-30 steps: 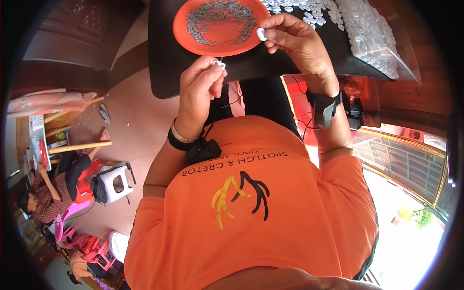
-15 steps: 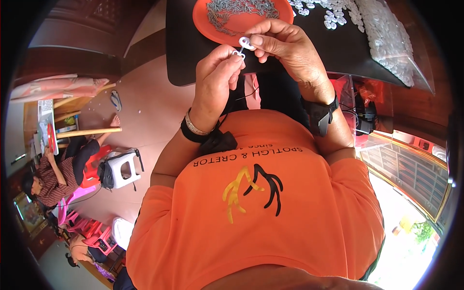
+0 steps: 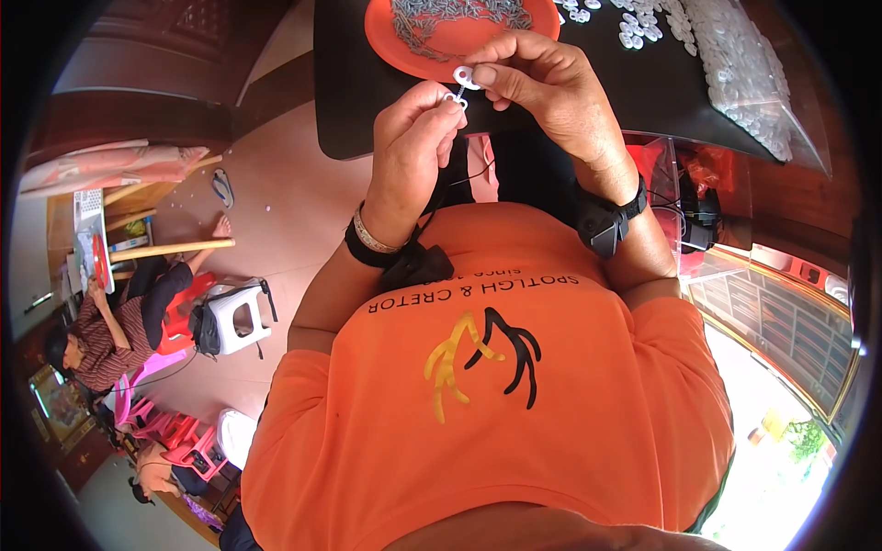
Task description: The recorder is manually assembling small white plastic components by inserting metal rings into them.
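My two hands meet just past the near edge of the black table, by a red plate [image 3: 450,50]. My left hand [image 3: 412,138] is closed, pinching a small white ring-like plastic piece [image 3: 459,102] between thumb and forefinger. The thumb and fingers of my right hand [image 3: 551,96] grip a white oval plastic piece [image 3: 465,76] with a hole in it. A thin metal screw [image 3: 461,91] spans the short gap between the two pieces; its ends are partly hidden. Many grey screws [image 3: 478,9] lie on the plate.
Loose white plastic pieces [image 3: 638,32] are spread on the black table [image 3: 344,101], right of the plate. Beside them lies a clear bag [image 3: 744,83] full of similar pieces. Away to the left, a person [image 3: 115,335] sits near a white stool [image 3: 241,321].
Both hands keep their grips and have shifted only very slightly. The white oval piece has tilted a little, showing its hole more plainly.
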### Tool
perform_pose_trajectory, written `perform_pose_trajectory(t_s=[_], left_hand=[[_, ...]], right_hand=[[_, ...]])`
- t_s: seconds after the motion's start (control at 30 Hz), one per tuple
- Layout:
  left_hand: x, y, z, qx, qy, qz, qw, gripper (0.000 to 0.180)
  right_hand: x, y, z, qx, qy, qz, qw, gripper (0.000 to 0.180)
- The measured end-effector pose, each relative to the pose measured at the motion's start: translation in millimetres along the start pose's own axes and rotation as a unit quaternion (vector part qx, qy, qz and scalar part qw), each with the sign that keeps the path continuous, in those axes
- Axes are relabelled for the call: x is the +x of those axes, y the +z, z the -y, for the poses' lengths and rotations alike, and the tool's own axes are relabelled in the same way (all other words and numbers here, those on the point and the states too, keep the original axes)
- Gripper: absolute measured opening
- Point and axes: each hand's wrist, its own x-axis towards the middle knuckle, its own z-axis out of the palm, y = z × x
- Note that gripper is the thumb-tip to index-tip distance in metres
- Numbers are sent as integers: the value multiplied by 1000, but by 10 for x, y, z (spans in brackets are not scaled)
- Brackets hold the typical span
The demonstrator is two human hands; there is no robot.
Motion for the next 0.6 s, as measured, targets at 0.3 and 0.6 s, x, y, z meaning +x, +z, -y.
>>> perform_pose_trajectory(t_s=[0.3,0.6], left_hand=[[-9,13,-6,2,-11,-5,1000,19],[-18,2,7,0,-12,-2,1000,19]], right_hand=[[-11,-2,-17,-16,-6,-4,1000,14],[-34,11,-24,-14,4,3,1000,13]])
